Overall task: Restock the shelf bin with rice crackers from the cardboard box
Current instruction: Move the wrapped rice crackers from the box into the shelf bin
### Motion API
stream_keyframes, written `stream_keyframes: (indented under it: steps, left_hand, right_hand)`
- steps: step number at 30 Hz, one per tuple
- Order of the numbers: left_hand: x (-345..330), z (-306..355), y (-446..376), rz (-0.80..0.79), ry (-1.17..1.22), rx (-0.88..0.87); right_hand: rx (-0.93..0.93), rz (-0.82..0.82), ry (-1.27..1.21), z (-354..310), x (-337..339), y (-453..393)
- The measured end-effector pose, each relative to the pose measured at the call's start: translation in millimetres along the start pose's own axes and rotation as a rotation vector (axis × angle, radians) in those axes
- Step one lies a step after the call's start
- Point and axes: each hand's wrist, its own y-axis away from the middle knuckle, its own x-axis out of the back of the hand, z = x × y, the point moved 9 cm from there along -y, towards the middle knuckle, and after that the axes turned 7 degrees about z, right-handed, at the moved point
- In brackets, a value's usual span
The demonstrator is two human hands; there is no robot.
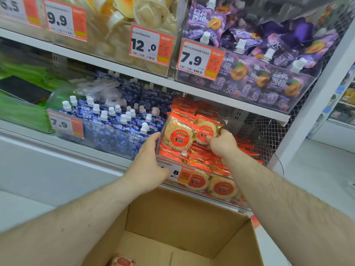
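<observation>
On the left, the clear plastic shelf bin point(173, 164) is steadied by the left hand point(148, 160), its grip curled round the bin's front corner. Further right, two orange-wrapped round rice cracker packs point(189, 134) are held above the bin's stacked crackers, the right-hand pack pinched by the right hand point(222, 144). Below, one pack point(122, 261) is seen in the brown cardboard box point(172, 223). The upright packs could topple forward over the low front wall if released unsupported.
</observation>
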Motion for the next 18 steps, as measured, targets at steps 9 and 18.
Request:
stream_keyframes:
  steps: [9,18]
  left_hand:
    - [10.2,-30.9,15.5,0.037,-0.119,0.177]
    - [-3.1,-85.1,54.5,-0.421,-0.321,0.276]
  right_hand:
    - [0.439,0.473,-0.061,-21.5,59.3,83.3]
    - [0.405,-0.246,-0.059,82.5,-146.7,186.5]
